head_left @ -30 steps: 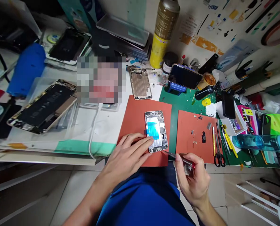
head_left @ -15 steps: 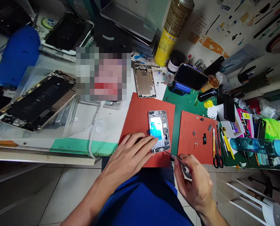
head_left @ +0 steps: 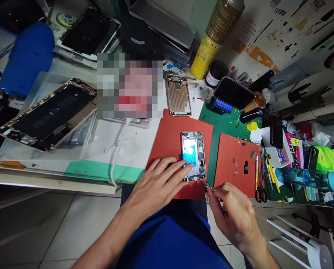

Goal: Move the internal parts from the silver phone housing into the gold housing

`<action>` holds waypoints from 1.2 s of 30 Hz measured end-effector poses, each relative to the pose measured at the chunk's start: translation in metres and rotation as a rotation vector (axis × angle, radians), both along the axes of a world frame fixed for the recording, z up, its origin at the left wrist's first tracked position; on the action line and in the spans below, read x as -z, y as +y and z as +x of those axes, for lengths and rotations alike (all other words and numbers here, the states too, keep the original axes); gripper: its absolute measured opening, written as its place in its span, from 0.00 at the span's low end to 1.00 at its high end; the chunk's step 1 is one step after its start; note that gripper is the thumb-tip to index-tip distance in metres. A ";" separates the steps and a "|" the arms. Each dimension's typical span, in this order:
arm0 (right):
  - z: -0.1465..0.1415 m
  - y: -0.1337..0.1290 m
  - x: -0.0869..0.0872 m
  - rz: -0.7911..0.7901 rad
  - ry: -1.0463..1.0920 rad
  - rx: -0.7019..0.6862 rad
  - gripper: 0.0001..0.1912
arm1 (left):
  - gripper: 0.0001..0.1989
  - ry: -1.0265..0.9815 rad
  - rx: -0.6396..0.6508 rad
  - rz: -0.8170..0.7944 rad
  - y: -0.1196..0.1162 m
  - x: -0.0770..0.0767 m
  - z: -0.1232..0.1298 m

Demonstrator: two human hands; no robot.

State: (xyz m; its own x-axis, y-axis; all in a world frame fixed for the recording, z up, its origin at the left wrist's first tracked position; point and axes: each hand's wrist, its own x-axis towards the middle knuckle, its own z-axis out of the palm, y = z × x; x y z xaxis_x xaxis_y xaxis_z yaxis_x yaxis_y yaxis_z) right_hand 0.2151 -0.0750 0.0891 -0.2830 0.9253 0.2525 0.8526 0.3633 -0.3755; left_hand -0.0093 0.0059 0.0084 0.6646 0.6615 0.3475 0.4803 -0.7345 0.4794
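Silver phone [head_left: 194, 151] partly under left fingers [head_left: 180, 175].

Pale tiled floor [head_left: 60, 228]; marked, patchy wall [head_left: 263, 16] behind bench [head_left: 51, 184]; white-barred furniture [head_left: 320, 254] lower right.

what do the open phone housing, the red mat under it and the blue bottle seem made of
Phone housing: probably metal, from its silvery sheen.
Red mat: perhaps rubber or silicone, matte, without sharp reflections.
Blue bottle: likely glossy plastic, being see-through; glass is possible.
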 end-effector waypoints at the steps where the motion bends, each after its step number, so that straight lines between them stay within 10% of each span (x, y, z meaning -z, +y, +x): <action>1: 0.001 0.001 -0.001 -0.003 -0.003 -0.013 0.13 | 0.23 0.001 0.002 0.000 0.000 0.000 0.000; 36: 0.012 0.010 -0.005 -0.054 0.007 -0.033 0.09 | 0.21 0.021 -0.005 0.049 0.001 -0.001 0.004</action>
